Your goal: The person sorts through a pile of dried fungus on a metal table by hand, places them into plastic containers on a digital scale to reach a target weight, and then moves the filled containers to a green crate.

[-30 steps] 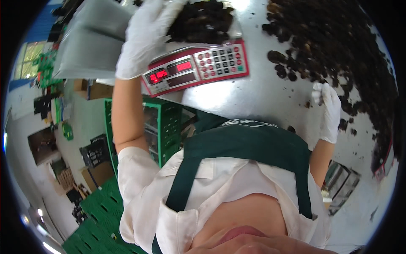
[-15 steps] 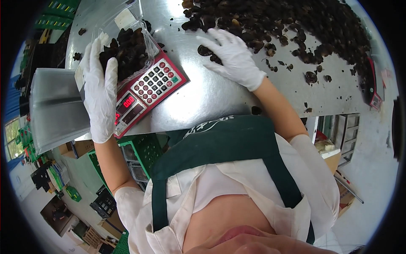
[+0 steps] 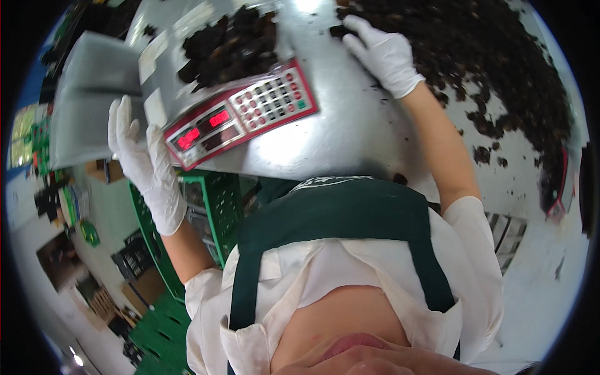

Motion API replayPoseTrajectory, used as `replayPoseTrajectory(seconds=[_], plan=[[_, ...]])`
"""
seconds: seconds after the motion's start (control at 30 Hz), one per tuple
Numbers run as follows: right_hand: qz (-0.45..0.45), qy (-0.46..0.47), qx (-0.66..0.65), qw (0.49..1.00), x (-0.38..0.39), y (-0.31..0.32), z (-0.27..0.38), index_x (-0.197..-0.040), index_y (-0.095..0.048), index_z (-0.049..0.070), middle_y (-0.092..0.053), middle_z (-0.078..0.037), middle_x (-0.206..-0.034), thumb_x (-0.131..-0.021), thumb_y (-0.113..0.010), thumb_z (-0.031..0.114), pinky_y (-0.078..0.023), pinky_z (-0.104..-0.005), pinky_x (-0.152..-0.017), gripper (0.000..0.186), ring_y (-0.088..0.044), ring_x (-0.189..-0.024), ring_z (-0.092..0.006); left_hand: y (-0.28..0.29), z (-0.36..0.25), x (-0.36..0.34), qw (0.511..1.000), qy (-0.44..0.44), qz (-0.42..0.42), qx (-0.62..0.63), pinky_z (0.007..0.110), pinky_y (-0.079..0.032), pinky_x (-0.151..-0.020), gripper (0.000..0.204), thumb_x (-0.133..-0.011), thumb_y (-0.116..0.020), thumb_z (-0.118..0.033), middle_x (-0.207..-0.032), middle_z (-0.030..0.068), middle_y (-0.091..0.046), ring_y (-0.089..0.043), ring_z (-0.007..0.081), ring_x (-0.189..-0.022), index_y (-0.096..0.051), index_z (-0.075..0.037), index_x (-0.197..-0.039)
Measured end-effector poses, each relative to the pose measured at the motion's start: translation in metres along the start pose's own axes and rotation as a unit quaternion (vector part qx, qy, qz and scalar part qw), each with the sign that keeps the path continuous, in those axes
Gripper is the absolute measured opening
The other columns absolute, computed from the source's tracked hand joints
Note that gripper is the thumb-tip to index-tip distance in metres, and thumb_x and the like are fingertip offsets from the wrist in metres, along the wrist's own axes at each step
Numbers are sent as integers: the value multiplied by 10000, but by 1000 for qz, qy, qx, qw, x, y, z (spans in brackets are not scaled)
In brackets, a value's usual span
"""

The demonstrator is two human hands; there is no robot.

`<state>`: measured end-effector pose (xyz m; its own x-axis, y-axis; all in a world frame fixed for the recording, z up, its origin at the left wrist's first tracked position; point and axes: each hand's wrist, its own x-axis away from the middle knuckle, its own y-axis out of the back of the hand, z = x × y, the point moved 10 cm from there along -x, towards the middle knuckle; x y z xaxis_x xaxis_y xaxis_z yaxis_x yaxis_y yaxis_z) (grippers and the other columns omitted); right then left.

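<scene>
My left hand [image 3: 147,165], in a white glove, has its fingers apart beside the near left corner of a red scale [image 3: 240,112] with a lit red display. Nothing shows in this hand. A heap of dark, curled pieces like dried wood ear mushrooms [image 3: 228,47] sits on the scale in a clear plastic box, whose edges are hard to make out. My right hand [image 3: 384,59], also gloved, reaches to the left edge of a large pile of the same pieces [image 3: 450,37]. Its thumb and fingers are spread, with a dark piece [image 3: 338,31] at their tips.
A stack of clear plastic lids or trays [image 3: 94,103] stands left of the scale. Below the metal table [image 3: 281,147] is a green crate [image 3: 219,209]. Another red-edged device [image 3: 558,203] lies at the far right, and loose pieces [image 3: 482,154] dot the tabletop.
My left hand has come away from the box and moved down-left. My right hand has moved up and right to the large pile. The view has shifted and the scale appears turned.
</scene>
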<state>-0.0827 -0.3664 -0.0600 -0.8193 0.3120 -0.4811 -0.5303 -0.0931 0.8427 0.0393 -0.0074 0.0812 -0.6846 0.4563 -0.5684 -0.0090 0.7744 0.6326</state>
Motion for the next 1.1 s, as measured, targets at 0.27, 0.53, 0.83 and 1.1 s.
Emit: replayPoseTrajectory(seconds=[0.27, 0.53, 0.83, 1.1], plan=[[124, -52, -36, 990, -61, -4, -10, -1010, -710, 96, -721, -108, -836, -942, -670, 409, -529, -415, -724, 323, -694, -793, -313, 48, 31, 8, 996, 39, -72, -39, 412, -445, -1107, 509, -1006, -652, -158, -1544, 157, -437, -478, 267, -1358, -526, -97, -1495], [59, -8, -357, 932, -127, 88, 122, -1060, -751, 19, -715, -102, -886, -973, -681, 212, -508, -302, -703, 223, -638, -755, -162, 30, 56, -1, 998, 41, -49, 13, 393, -450, -1107, 479, -1003, -626, -78, -1518, 159, -441, -497, 259, -1355, -547, -97, -1475], [147, 251, -221, 931, -134, 54, 202, -1243, -690, 51, -732, -165, -1056, -998, -650, 362, -537, -408, -897, 398, -696, -993, -319, -7, 29, -10, 1000, -8, 4, 17, 361, -475, -1078, 495, -977, -666, -49, -1524, 133, -470, -508, 229, -1337, -556, -73, -1459], [146, -5, -470, 870, -159, 42, 153, -868, -740, 27, -621, 6, -707, -1026, -650, 366, -404, -266, -597, 385, -513, -648, -75, 5, 46, -16, 998, 56, 1, 32, 386, -457, -1118, 482, -997, -644, -115, -1529, 123, -469, -488, 238, -1382, -545, -79, -1468]])
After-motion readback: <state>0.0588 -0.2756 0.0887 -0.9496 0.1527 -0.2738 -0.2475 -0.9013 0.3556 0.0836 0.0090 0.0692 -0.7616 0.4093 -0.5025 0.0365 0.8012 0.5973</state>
